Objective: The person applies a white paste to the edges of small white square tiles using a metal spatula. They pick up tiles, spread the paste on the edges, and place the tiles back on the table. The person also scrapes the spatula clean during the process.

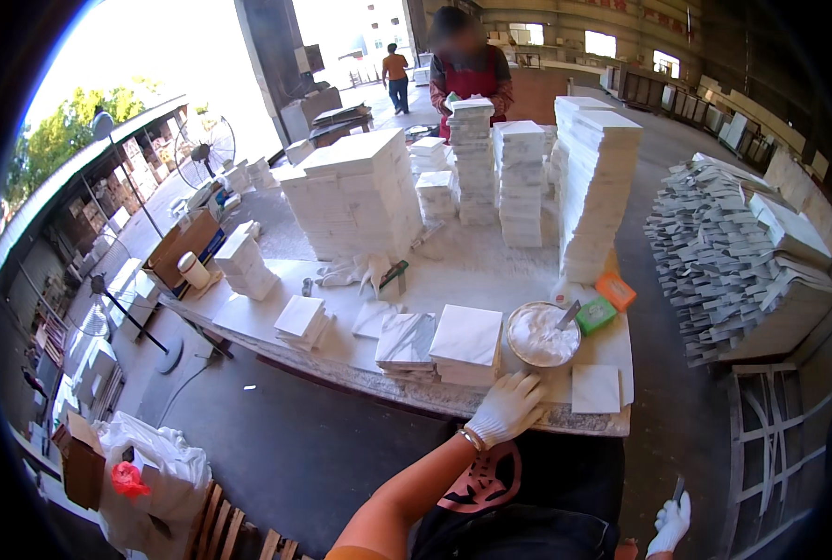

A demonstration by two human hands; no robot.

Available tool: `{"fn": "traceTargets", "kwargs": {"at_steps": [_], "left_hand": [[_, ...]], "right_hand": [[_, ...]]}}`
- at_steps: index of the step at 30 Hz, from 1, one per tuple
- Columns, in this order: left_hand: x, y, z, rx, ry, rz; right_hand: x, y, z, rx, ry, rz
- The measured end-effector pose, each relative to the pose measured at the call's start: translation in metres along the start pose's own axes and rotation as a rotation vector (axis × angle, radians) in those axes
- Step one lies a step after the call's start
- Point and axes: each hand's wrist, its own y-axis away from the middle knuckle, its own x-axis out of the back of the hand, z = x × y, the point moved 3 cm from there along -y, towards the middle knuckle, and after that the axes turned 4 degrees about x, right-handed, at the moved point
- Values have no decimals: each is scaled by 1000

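My left hand, in a white knit glove, rests at the table's front edge with its fingers laid out, just below a round bowl of white paste. A flat grey blade stands tilted in the paste. Low at the right, off the table, my gloved right hand is closed around a thin tool with a narrow grey blade; its handle is hidden. Near my left hand are a stack of white marble tiles, a grey-veined stack and a single flat tile.
Green and orange blocks lie beside the bowl. Tall tile stacks fill the table's far half, with a person behind them. A pile of grey-white slabs stands right. Crumpled gloves lie mid-table.
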Motion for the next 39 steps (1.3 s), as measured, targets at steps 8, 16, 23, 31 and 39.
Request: {"fn": "traceTargets", "kwargs": {"at_steps": [8,16,23,31,39], "left_hand": [[13,8,56,374,483,218],[23,11,88,844,1363,19],[10,-8,98,911,1521,-63],[7,-16,80,1056,1340,-42],[12,-2,47,1154,1135,1]], "right_hand": [[-179,82,-180,159,-51,-375],[-256,136,-197,254,70,-788],[-255,135,-186,411,168,-800],[-252,123,-181,531,205,-784],[-247,110,-175,278,131,-775]]}}
